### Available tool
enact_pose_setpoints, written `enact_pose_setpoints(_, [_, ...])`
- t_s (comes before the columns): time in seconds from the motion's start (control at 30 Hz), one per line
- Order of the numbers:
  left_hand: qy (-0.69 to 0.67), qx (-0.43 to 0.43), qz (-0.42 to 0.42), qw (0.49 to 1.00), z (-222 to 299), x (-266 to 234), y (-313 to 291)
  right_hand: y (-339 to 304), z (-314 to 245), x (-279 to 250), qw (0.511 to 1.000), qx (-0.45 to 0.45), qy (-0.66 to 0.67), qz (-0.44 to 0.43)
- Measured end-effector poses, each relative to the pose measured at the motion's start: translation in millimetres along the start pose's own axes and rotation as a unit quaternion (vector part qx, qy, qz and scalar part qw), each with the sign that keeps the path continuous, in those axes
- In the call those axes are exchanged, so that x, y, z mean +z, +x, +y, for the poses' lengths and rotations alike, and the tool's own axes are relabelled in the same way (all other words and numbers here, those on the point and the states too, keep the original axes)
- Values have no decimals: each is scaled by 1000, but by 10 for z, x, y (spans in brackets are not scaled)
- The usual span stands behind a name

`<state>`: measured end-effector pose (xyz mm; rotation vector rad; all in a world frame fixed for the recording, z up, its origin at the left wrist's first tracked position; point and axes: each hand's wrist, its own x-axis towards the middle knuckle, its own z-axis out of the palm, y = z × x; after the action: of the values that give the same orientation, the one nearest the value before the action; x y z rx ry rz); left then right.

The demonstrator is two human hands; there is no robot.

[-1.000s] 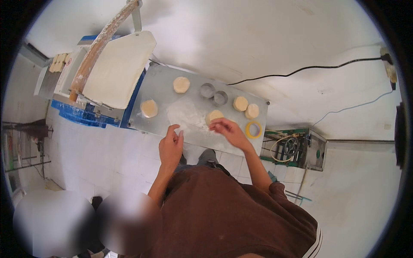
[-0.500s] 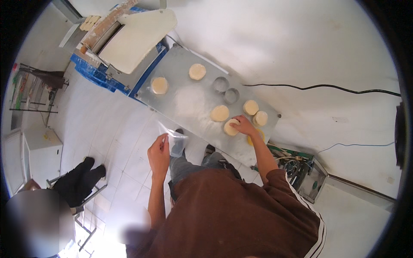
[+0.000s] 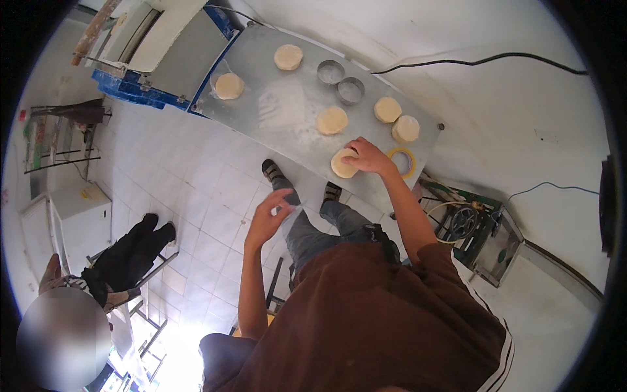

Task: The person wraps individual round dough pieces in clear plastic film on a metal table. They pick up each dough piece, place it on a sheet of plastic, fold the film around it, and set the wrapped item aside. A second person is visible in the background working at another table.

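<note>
My right hand [image 3: 367,157] grips a pale stack of round dough pieces [image 3: 343,164] at the near edge of the metal table [image 3: 385,78]. Its fingers curl over the stack's side. Away from the table, my left hand [image 3: 266,221] is raised over the floor with its fingers curled, pinching a thin clear plastic bag [image 3: 294,214] that is barely visible. Another dough round [image 3: 332,121] lies just beyond my right hand. A yellow roll of tape [image 3: 401,162] rests beside my right wrist.
Two metal ring cutters [image 3: 340,81] stand near the wall, beside scattered flour [image 3: 281,104]. More dough rounds [image 3: 388,110] sit around the table. A blue-framed dough roller machine [image 3: 176,55] adjoins its left end. Machinery [image 3: 467,219] stands at right. Another person [image 3: 130,255] sits at lower left.
My view has shifted, so the table sits higher. My right hand has drawn the dough stack toward the near edge. The plastic bag, earlier hanging spread below my left hand, now shows only faintly.
</note>
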<state>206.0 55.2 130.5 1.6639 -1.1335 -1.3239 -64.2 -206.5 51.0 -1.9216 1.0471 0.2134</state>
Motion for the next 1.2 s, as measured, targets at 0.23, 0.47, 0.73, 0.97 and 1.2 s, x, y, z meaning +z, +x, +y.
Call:
enact_pose_setpoints(0.23, [-341,-132,-91,926,-361,669,244,-164,-72,166,1000,-8,-18,-14])
enact_pose_setpoints(0.47, [-533,-169,-87,825,-669,1170,551,-236,-32,336,999,-5,-26,-29])
enact_pose_setpoints(0.73, [-517,-166,-23,839,-558,1370,628,-379,-65,529,1000,18,-15,-11])
enact_pose_setpoints(0.97, [-491,-131,24,861,-607,1474,576,-434,-75,662,1000,21,-4,17])
enact_pose_setpoints(1.2, [-487,-64,42,870,-635,1556,507,-487,-134,811,996,86,21,13])
